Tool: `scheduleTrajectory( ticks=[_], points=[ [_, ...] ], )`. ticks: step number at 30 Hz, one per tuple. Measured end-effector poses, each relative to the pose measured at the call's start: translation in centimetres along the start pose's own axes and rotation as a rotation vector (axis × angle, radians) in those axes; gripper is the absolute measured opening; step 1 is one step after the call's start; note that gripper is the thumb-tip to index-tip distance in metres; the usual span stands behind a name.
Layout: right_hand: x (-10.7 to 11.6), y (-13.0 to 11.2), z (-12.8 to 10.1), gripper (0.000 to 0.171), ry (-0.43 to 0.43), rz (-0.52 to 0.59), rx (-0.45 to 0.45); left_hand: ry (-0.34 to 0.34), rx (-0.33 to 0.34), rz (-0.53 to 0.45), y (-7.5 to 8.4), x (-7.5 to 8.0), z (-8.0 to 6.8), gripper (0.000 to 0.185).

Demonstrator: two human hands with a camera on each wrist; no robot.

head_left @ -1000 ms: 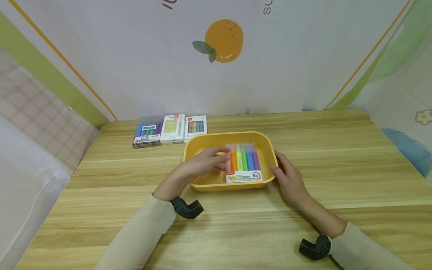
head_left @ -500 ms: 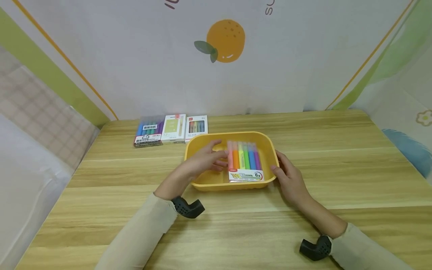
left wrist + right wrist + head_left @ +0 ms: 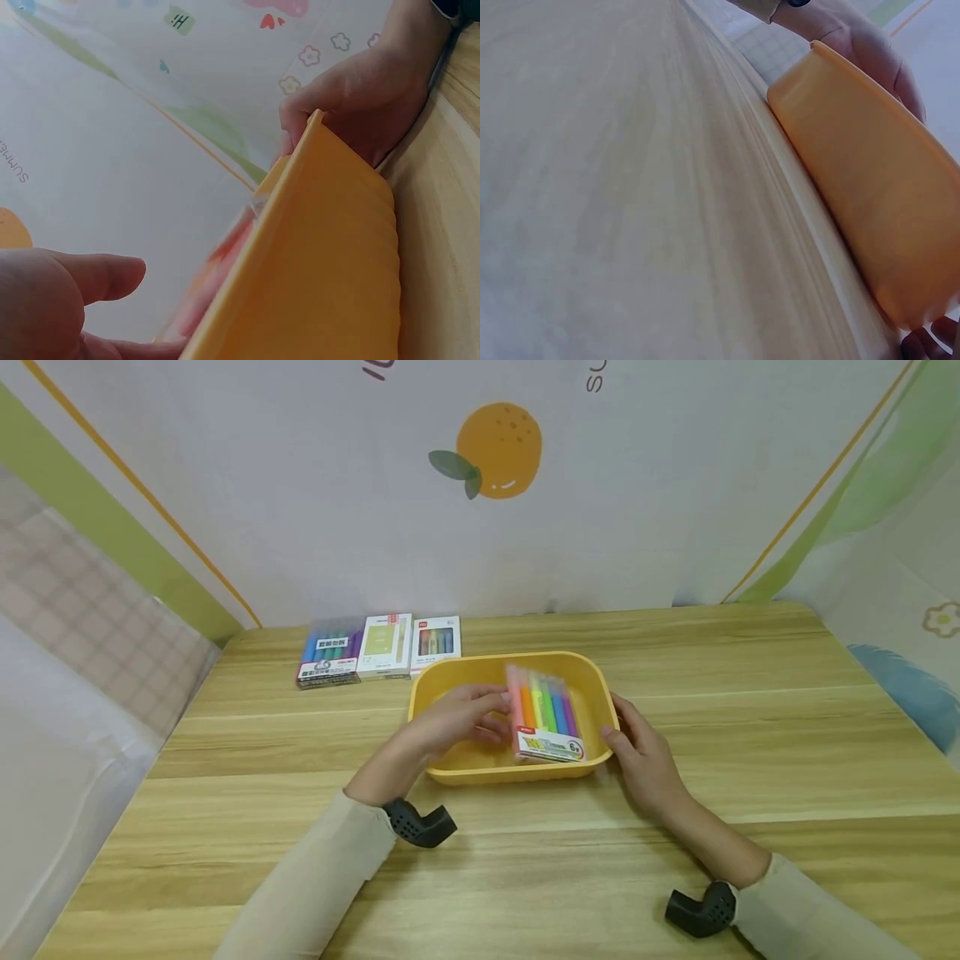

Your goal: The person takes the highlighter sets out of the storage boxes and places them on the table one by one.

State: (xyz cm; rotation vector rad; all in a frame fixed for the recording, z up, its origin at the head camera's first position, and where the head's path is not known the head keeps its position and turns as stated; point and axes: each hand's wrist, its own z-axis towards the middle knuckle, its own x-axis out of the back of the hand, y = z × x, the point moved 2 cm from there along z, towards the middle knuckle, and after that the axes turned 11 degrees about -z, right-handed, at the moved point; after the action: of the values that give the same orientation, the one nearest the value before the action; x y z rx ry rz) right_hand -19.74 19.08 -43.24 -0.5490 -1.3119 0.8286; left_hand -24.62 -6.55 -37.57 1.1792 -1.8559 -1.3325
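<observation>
A yellow plastic basket [image 3: 465,768] stands on the wooden table. Inside its right half lies a clear pack of several coloured highlighters [image 3: 550,714] with a white label, now skewed and its left side seemingly raised. My left hand [image 3: 461,722] reaches into the basket, fingers at the pack's left edge. In the left wrist view, the left thumb [image 3: 112,277] stands clear of the blurred pack and a finger lies by it. My right hand [image 3: 645,760] pinches the basket's right rim, thumb over the edge and fingers outside.
Behind the basket, a row holds a clear pack of coloured pens [image 3: 330,650], a white and green box [image 3: 385,646] and a small white box with coloured pens [image 3: 436,643]. A printed cloth [image 3: 337,510] hangs behind the table [image 3: 750,710].
The highlighter pack has turned askew and shifted slightly right and away, its left side lifting. My left fingers stay beside it. The right hand and basket hold still.
</observation>
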Motion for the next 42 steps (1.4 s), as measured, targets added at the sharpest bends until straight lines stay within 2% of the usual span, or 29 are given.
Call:
scheduleTrajectory(
  ticks=[15,28,37,42],
  points=[
    [-0.08,-0.07,0.02,0.049,-0.004,-0.005,0.014,0.062,0.007,0.016,-0.35,-0.44,0.13,0.045],
    [-0.05,-0.06,-0.11,0.05,-0.009,-0.01,-0.008,0.045,0.001,0.051,-0.36,-0.56,0.13,0.046],
    [0.0,0.05,-0.12,0.049,-0.003,-0.002,0.009,-0.009,-0.011,0.101,-0.47,-0.76,0.23,0.036],
    [-0.14,-0.08,-0.12,0.049,-0.007,0.005,0.01,-0.012,-0.023,0.101,-0.59,-0.58,0.11,0.035]
  ],
)
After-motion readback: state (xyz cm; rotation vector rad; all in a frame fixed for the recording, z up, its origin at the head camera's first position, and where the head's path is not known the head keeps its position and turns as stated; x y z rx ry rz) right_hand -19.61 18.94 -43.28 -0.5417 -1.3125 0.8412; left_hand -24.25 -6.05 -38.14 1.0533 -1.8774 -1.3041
